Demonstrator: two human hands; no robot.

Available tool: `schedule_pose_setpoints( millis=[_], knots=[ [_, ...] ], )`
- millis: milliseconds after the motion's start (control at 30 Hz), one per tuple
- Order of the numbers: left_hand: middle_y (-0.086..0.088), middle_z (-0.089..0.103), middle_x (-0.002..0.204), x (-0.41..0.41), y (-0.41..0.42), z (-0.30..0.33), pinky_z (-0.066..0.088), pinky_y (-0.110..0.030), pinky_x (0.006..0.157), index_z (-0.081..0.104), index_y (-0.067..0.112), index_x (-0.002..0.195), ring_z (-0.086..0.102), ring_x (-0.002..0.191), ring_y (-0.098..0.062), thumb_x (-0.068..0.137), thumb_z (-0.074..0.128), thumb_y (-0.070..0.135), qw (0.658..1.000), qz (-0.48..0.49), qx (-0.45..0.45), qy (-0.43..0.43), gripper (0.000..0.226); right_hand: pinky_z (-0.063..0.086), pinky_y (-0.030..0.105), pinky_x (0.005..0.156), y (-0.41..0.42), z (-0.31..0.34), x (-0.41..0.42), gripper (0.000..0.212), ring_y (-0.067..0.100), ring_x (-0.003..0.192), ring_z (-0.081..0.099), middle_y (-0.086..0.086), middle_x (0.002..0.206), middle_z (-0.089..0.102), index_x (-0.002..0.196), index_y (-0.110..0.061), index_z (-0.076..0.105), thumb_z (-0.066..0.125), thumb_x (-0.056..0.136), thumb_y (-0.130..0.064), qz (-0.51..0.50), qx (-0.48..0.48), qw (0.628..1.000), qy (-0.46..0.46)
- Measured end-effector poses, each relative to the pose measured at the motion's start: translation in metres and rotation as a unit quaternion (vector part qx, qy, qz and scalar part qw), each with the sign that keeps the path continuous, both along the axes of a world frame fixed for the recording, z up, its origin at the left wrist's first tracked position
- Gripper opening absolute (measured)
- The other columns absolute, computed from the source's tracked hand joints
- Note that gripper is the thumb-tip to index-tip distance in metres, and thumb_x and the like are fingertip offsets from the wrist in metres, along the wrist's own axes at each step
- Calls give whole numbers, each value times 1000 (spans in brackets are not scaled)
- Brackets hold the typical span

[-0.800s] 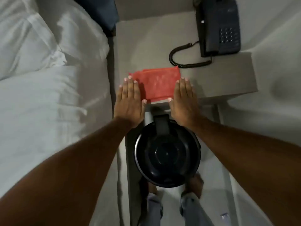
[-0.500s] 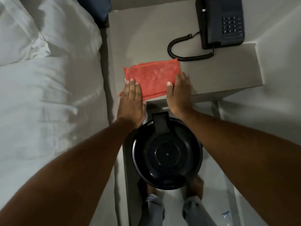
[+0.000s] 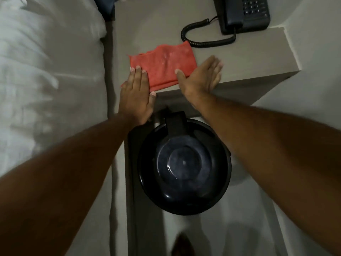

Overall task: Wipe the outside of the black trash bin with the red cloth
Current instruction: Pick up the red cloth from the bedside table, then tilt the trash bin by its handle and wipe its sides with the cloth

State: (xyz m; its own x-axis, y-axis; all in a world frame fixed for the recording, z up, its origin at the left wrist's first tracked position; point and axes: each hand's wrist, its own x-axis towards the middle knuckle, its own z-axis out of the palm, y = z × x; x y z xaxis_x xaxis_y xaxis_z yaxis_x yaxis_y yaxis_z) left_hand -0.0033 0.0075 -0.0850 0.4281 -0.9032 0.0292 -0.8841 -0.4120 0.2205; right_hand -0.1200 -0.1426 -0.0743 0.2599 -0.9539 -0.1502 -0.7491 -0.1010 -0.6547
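The red cloth (image 3: 163,64) lies flat near the front edge of a beige nightstand (image 3: 249,58). My left hand (image 3: 136,97) rests flat with its fingertips on the cloth's left front corner. My right hand (image 3: 200,78) is flat and blurred at the cloth's right edge, thumb touching the cloth, fingers spread over the nightstand top. Neither hand grips anything. The round black trash bin (image 3: 184,167) with a closed lid stands on the floor below the nightstand's front edge, between my forearms.
A dark telephone (image 3: 243,13) with a coiled cord (image 3: 201,39) sits at the nightstand's back right. A bed with white sheets (image 3: 48,80) fills the left side. A foot (image 3: 181,244) shows at the bottom. A pale wall (image 3: 317,52) is on the right.
My right hand has slid right and forward off the cloth's side and fanned its fingers. The cloth's left edge is now rumpled. The view has shifted closer.
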Motion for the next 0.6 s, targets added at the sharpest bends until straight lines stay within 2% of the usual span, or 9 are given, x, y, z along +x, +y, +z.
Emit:
schedule_pose_setpoints(
  millis=[100, 200, 267, 333, 400, 467, 533, 600],
  knots=[
    [-25, 18, 156, 1, 1, -10, 19, -55, 112, 18, -2, 148, 14, 144, -39, 97, 29, 42, 999, -8, -25, -36, 69, -4, 48, 124, -3, -3, 3, 97, 36, 156, -8, 22, 169, 2, 152, -7, 31, 69, 82, -63, -3, -25, 999, 37],
    [-25, 17, 157, 4, 0, -15, 17, -54, 112, 16, -1, 149, 14, 144, -38, 96, 25, 45, 998, 0, -24, -53, 71, 6, 50, 122, 1, -2, 7, 70, 34, 155, 6, 10, 165, 24, 134, -21, 55, 68, 80, -63, -5, -46, 998, 38],
    [-26, 17, 156, 3, -1, -14, 17, -53, 113, 16, -2, 148, 14, 144, -39, 96, 27, 42, 998, 5, -21, -65, 70, 18, 46, 118, 4, 3, 3, 41, 28, 144, 32, 3, 146, 51, 115, -27, 63, 67, 83, -53, -2, -69, 998, -1],
    [-32, 24, 152, -4, -3, -5, 21, -51, 112, 24, -7, 145, 22, 140, -44, 95, 28, 39, 998, -10, -11, -64, 67, 34, 40, 108, 10, 7, -9, 14, 25, 119, 55, 1, 114, 66, 99, -29, 56, 64, 89, -35, 1, -55, 988, -144],
    [-37, 42, 136, -20, 2, 11, 34, -49, 103, 40, -7, 132, 42, 124, -47, 91, 26, 40, 998, -18, -13, -54, 64, 46, 32, 89, 22, 17, -20, 10, 26, 97, 61, 7, 97, 63, 100, -18, 53, 62, 94, -17, 0, 6, 934, -358],
    [-34, 50, 126, -51, 11, 26, 38, -48, 98, 46, -5, 124, 49, 114, -45, 89, 27, 40, 997, -41, -42, -40, 59, 51, 36, 81, 38, 33, -43, 11, 25, 90, 62, 12, 96, 64, 105, -6, 61, 64, 95, -10, -45, 92, 845, -525],
    [-33, 44, 137, -89, 23, 29, 26, -40, 111, 41, -7, 133, 41, 128, -42, 93, 31, 34, 992, -78, -95, -26, 58, 57, 44, 82, 50, 47, -74, 12, 29, 90, 68, 16, 102, 70, 98, -7, 66, 72, 93, -15, -83, 205, 737, -638],
    [-28, 30, 151, -133, 43, 22, 9, -29, 114, 28, -5, 144, 23, 142, -34, 99, 34, 28, 987, -82, -141, 3, 56, 56, 54, 94, 59, 54, -113, 22, 37, 104, 70, 20, 117, 72, 105, -7, 67, 75, 91, -22, -79, 305, 645, -696]
  ],
)
